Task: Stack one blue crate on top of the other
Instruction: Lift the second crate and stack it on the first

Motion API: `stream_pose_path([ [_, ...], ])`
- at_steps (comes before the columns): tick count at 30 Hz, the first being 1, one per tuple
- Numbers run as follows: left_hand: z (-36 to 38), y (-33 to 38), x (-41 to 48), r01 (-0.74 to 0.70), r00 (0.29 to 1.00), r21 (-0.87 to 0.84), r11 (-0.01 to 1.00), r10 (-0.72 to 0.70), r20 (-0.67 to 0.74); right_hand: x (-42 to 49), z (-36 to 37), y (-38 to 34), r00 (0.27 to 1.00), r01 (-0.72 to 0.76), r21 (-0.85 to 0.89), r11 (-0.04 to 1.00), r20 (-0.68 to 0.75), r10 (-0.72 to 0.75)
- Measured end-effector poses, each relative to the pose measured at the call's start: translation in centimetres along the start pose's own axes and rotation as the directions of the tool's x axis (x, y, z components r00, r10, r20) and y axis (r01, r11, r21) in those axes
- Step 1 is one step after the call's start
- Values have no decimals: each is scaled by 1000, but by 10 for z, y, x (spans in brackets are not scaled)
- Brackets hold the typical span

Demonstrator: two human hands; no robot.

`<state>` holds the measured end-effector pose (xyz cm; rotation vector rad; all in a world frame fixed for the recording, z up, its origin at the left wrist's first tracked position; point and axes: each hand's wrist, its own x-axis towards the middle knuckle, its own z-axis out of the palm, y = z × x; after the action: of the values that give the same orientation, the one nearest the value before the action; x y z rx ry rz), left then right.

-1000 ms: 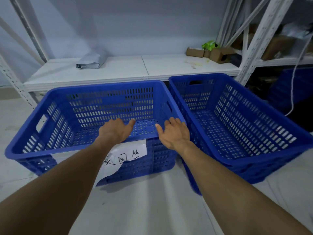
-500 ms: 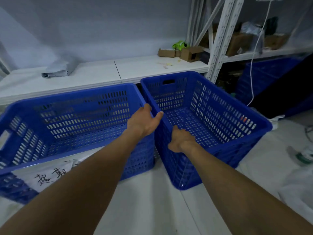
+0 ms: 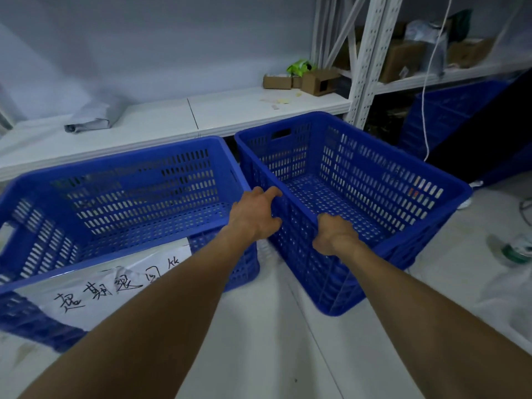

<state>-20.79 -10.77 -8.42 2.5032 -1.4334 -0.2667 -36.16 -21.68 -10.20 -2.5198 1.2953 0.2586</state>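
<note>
Right crate (image 3: 359,180): on floor, just beside left crate (image 3: 121,197). Left hand (image 3: 254,217) and right hand (image 3: 334,236) both curled closed over its near-left rim. Advice: lift level, clear the neighbour's rim, then lower squarely.

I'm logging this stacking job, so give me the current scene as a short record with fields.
right crate: on the floor, empty
left crate: on the floor beside it, paper label on its near wall
left hand: on the right crate's near-left rim
right hand: gripping that crate's near rim, fingers curled over it
stacking: not yet done
shelf: behind the crates, holds small cardboard boxes
</note>
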Motion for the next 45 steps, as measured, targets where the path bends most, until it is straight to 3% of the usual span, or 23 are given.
stream_pose_path([
  [3,8,15,2,-13,1000,34,999,13,-22,-2,-5,21,999,-22,-6,1000,33,22],
  [6,19,30,12,-18,999,-28,999,17,-49,-2,-15,35,997,-56,103,993,63,50],
  [9,30,49,23,22,999,-205,979,-31,-41,-3,-27,47,994,-111,197,974,16,110],
  [15,33,70,37,255,963,-498,829,-265,51,-6,-33,62,990,-123,159,980,-52,133],
  [22,33,70,40,390,918,-482,785,-374,134,-5,-39,120,906,-290,2,957,-323,275],
  [26,38,75,47,394,918,-401,827,-375,131,-8,-44,149,888,-357,138,924,-258,381],
  [32,46,84,56,405,913,-412,817,-384,137,0,-40,161,836,-397,576,714,-95,541],
  [38,44,88,68,476,872,-473,741,-468,144,20,-43,169,781,-428,730,533,2,624],
  [45,48,79,86,517,846,-510,687,-502,180,44,-41,179,704,-371,894,250,95,704],
])
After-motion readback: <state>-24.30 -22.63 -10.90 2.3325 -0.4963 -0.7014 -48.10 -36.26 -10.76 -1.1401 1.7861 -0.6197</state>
